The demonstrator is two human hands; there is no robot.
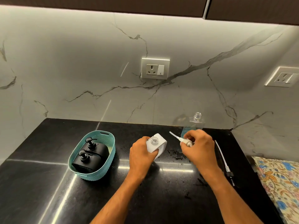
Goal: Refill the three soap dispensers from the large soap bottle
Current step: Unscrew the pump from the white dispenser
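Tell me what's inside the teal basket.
The teal basket holds two black soap dispensers, one behind the other, both with black pump heads fitted. The basket's near wall covers the front dispenser's base, and whether either holds any soap cannot be seen.

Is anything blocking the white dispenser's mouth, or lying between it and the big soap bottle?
No. The white dispenser, held by the left hand, has an open mouth. Its pump is in the right hand, which partly hides the uncapped large bottle.

Veined marble wall (64,65) (two sockets), glossy black counter (40,183).
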